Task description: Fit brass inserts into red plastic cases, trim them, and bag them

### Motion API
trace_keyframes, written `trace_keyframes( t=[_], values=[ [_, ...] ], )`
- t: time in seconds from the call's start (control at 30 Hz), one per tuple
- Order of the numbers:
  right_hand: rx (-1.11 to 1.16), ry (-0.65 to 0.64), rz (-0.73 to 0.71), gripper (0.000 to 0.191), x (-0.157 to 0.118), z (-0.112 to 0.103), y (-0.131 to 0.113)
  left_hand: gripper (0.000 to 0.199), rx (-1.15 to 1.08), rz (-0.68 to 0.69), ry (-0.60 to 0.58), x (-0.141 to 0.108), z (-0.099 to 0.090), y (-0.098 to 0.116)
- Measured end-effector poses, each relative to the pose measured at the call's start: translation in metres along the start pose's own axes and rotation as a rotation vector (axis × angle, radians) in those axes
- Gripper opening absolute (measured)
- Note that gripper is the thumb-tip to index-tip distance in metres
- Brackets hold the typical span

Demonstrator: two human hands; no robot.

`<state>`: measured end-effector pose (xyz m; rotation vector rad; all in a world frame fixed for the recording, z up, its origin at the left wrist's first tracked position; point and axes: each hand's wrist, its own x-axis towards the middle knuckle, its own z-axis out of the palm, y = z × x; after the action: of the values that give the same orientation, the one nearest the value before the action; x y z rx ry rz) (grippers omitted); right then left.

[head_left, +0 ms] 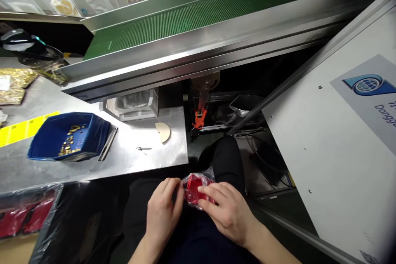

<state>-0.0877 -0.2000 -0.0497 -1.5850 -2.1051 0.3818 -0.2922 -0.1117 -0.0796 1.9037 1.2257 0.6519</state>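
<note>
A small red item in a clear plastic bag (194, 189) is held over my lap, between both hands. My left hand (163, 204) pinches the left edge of the bag between thumb and fingers. On the other side my right hand (227, 210) grips the bag, with thumb and fingertips pressed on the red item. The plastic is crumpled, so the exact kind of the red item cannot be made out. To the left, on the metal table (167, 154), lie a cream half-round piece (163, 132) and a small dark metal tool (144, 148).
A blue bin (43, 140) with small gold pieces stands on the table, with tweezers (108, 143) beside it. Behind runs a green conveyor belt (185, 20). A white machine panel (334, 132) rises on the right. At lower left is a plastic-lined box of red items (40, 214).
</note>
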Motion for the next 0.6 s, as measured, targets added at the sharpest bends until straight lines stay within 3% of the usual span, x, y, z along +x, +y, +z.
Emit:
trace_keyframes(
  t=[0.07, 0.13, 0.2, 0.27, 0.4, 0.43, 0.5, 0.6],
  values=[
    [0.011, 0.008, 0.024, 0.018, 0.007, 0.000, 0.001, 0.012, -0.075, 0.171, -0.026, -0.003, 0.001, 0.010],
    [0.097, -0.041, 0.040, 0.014, 0.013, -0.002, 0.002, 0.016, -0.221, 0.222, -0.115, -0.003, -0.001, 0.018],
    [0.243, -0.053, 0.043, 0.020, 0.018, -0.004, 0.002, 0.016, -0.337, 0.164, -0.202, -0.001, -0.008, 0.022],
    [0.433, 0.015, 0.097, 0.025, 0.021, -0.005, -0.002, 0.025, -0.447, 0.090, -0.300, 0.003, -0.018, 0.023],
    [0.799, 0.189, 0.439, 0.010, 0.024, 0.002, -0.011, 0.069, -0.787, 0.044, -0.527, 0.000, -0.034, 0.021],
    [0.899, 0.199, 0.541, 0.006, 0.024, 0.007, -0.013, 0.071, -0.871, 0.025, -0.526, -0.004, -0.033, 0.020],
    [1.118, 0.159, 0.709, 0.023, 0.024, 0.019, -0.014, 0.060, -1.022, -0.059, -0.459, -0.015, -0.026, 0.017],
    [1.279, -0.002, 0.804, 0.039, 0.021, 0.038, -0.014, 0.052, -1.304, -0.289, -0.350, -0.033, -0.009, 0.008]
  ],
)
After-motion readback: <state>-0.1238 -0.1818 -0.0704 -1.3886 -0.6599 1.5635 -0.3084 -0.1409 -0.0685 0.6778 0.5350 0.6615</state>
